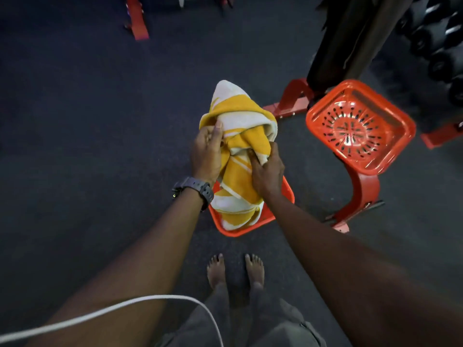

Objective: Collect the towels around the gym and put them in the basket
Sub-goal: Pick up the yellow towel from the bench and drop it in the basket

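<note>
A dark floor (87, 121) fills most of the view. At the upper right stands red gym equipment (360, 194) with a black pad, and dumbbells (436, 46) sit in a rack at the far right edge. A person's two bare arms reach forward and down, and bare feet (235, 269) stand on the floor below them. An empty red basket (360, 126) rests on the equipment's frame, tilted toward the camera. A second red basket (240, 227) sits on the floor just ahead of the feet, mostly hidden. A yellow-and-white striped towel (238, 116) is bunched between both hands, its lower end hanging into that floor basket. The left hand (206, 156) grips the towel's upper left edge, thumb pressed on the cloth. The right hand (266, 171) has its fingers curled into the towel's lower right folds. A dark watch (195, 189) circles the left wrist. A white cable (100, 314) arcs across the bottom.
</note>
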`<action>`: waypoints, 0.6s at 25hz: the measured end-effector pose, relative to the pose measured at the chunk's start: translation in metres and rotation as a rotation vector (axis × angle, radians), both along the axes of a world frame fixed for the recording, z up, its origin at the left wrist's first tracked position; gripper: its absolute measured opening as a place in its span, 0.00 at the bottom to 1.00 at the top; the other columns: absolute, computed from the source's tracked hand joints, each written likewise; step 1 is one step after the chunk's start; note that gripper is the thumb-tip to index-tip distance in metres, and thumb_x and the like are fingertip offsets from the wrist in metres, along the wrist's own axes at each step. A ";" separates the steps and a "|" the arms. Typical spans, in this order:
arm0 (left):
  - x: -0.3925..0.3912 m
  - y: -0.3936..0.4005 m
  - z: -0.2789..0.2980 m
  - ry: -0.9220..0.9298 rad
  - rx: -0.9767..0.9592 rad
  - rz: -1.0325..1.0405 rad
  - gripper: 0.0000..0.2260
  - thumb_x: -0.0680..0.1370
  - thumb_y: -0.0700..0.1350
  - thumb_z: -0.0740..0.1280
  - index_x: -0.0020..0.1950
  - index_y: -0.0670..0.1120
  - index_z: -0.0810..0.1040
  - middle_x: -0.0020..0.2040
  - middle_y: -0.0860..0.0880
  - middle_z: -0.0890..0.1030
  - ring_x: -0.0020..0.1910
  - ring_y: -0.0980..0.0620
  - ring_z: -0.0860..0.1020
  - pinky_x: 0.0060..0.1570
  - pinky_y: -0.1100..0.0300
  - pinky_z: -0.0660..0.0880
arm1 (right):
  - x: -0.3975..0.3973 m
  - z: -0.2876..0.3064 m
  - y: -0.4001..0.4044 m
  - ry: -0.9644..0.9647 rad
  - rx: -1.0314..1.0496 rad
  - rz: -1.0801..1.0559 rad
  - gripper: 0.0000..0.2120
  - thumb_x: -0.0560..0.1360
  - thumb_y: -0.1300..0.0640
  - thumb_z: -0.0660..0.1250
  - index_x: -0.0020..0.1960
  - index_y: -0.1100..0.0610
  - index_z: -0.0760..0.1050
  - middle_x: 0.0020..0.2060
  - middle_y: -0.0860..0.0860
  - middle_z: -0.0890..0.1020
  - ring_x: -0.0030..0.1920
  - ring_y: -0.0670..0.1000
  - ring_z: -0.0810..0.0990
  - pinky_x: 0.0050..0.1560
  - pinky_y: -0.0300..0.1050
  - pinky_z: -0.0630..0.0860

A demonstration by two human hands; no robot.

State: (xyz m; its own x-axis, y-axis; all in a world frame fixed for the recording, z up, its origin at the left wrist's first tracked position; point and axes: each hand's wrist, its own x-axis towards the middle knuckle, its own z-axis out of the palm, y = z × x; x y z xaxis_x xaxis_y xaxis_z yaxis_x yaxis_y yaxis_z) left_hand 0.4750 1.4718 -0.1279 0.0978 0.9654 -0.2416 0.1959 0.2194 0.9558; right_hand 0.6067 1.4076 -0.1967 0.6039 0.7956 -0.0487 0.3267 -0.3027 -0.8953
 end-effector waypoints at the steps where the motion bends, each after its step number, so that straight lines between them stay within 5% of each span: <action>1: 0.000 0.001 -0.021 0.005 -0.028 0.000 0.20 0.73 0.69 0.61 0.43 0.52 0.77 0.51 0.38 0.84 0.52 0.40 0.83 0.56 0.36 0.78 | 0.000 -0.020 0.000 0.007 -0.027 0.012 0.22 0.78 0.47 0.67 0.67 0.57 0.72 0.58 0.55 0.82 0.59 0.56 0.80 0.60 0.56 0.76; 6: 0.002 0.012 -0.105 0.070 -0.136 0.040 0.22 0.71 0.71 0.61 0.43 0.53 0.79 0.48 0.43 0.85 0.50 0.41 0.84 0.56 0.38 0.79 | 0.010 -0.104 0.005 -0.011 -0.152 0.100 0.26 0.76 0.45 0.68 0.66 0.62 0.72 0.58 0.60 0.80 0.60 0.61 0.79 0.59 0.58 0.74; 9: 0.005 0.014 -0.136 0.112 -0.185 0.063 0.22 0.70 0.70 0.62 0.41 0.52 0.79 0.44 0.47 0.84 0.48 0.44 0.83 0.55 0.40 0.79 | 0.024 -0.130 -0.001 -0.084 -0.425 0.156 0.35 0.70 0.36 0.73 0.68 0.55 0.70 0.64 0.59 0.76 0.66 0.62 0.74 0.64 0.59 0.72; 15: 0.022 0.030 -0.118 0.092 -0.154 0.100 0.18 0.72 0.66 0.63 0.41 0.52 0.77 0.44 0.47 0.82 0.45 0.48 0.80 0.54 0.43 0.78 | 0.045 -0.104 0.046 0.092 -0.375 -0.039 0.17 0.79 0.45 0.67 0.54 0.60 0.80 0.51 0.58 0.86 0.57 0.60 0.82 0.59 0.51 0.75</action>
State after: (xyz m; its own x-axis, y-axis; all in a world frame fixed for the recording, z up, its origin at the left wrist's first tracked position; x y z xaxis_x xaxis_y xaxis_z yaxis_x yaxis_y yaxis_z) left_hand 0.4972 1.5016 -0.2461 -0.0262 0.9202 -0.3906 0.2510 0.3842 0.8885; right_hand 0.6519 1.4536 -0.3007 0.6132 0.6886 -0.3871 0.2319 -0.6253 -0.7451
